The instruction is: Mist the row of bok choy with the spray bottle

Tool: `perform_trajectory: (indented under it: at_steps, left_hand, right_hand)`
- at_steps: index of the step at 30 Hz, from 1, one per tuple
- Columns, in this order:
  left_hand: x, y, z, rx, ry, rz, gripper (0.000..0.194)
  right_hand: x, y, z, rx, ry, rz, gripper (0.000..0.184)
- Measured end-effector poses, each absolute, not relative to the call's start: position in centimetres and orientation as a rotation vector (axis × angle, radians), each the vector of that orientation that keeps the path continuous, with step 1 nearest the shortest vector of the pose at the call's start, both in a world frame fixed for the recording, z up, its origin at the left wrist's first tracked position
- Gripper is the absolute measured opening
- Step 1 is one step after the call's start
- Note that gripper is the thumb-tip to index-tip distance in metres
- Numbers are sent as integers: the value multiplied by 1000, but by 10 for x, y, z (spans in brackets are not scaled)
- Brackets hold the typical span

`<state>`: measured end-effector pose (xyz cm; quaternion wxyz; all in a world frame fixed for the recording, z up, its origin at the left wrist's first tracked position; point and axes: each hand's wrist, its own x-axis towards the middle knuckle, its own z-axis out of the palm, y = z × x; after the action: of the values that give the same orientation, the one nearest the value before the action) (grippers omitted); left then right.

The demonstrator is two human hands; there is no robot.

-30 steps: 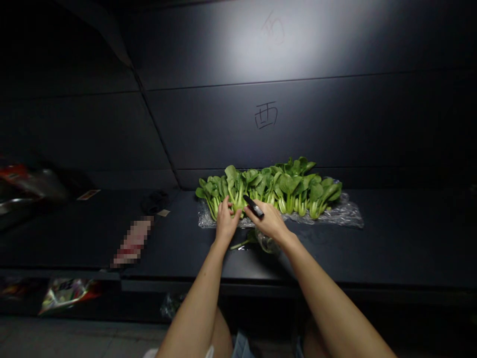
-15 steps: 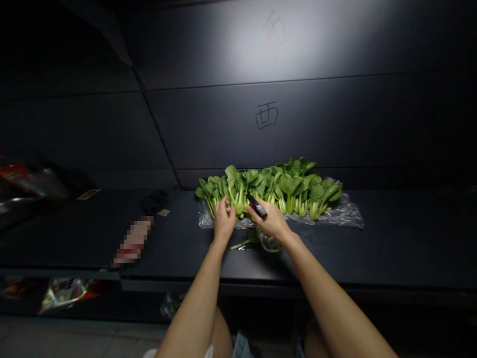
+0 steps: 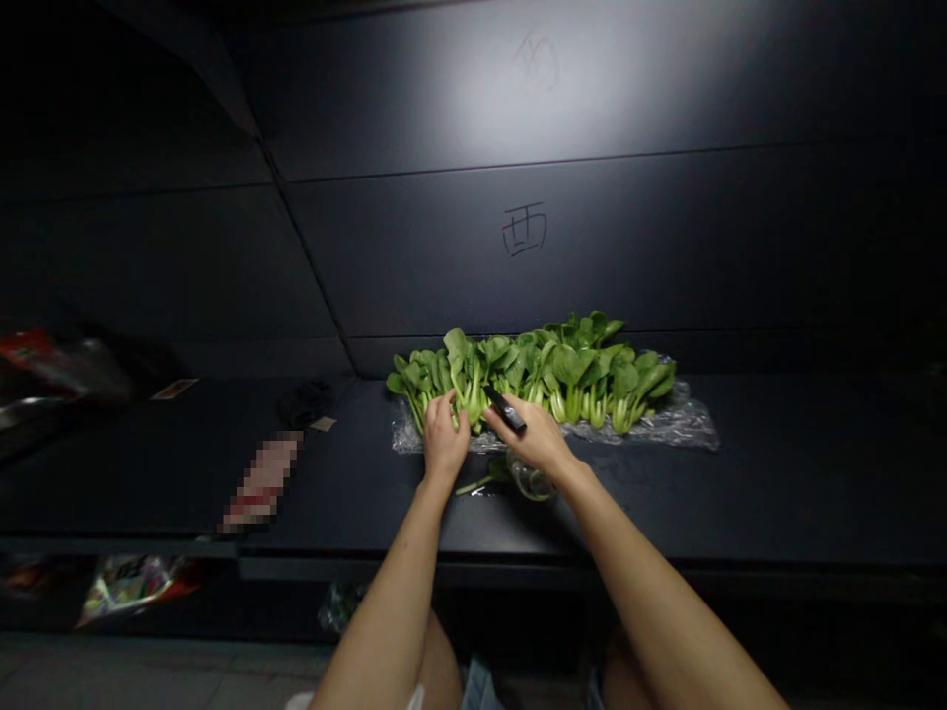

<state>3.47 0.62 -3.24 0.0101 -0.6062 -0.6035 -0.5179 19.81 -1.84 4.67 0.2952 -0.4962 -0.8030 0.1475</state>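
Observation:
Several heads of green bok choy (image 3: 573,370) stand side by side in a row, leaves toward the back panel, on crumpled clear plastic wrap (image 3: 692,424). My left hand (image 3: 446,439) is at the stem base of one head on the left, with thumb and fingers apart; its fingertips seem to touch the stems. In my right hand (image 3: 540,434) is a spray bottle with a black head (image 3: 505,409), which points toward the greens. Its clear body (image 3: 531,480) shows below my wrist. A loose leaf with a pale stalk (image 3: 480,483) lies in front, beside a few shiny wet spots.
The dark shelf (image 3: 332,513) meets a dark back panel with a handwritten character (image 3: 524,229). To the left are a blurred-out item (image 3: 262,481), a dark bundle (image 3: 305,402), a small card (image 3: 175,389) and red and clear packaging (image 3: 59,365). A colourful packet (image 3: 133,587) sits on the lower shelf.
My left thumb has drawn back a little from the bok choy's base, to the left. My right hand with the spray bottle shifted slightly right, then back left.

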Motion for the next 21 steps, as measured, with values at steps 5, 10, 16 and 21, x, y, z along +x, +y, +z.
perform_trajectory:
  at_steps: [5, 10, 16, 21]
  left_hand:
    - [36, 6, -33, -1903, -1844, -1576, 38]
    - [39, 6, -32, -1896, -1823, -1550, 38]
    - [47, 2, -26, -1890, -1808, -1481, 37]
    - [52, 0, -23, -1916, -1757, -1419, 38]
  right_hand:
    - [198, -20, 48, -1339, -2160, 362, 30]
    - [198, -20, 48, -1319, -2174, 355, 30]
    - [205, -16, 44, -1349, -2068, 344, 30]
    - [216, -13, 42, -1430, -2044, 323, 33]
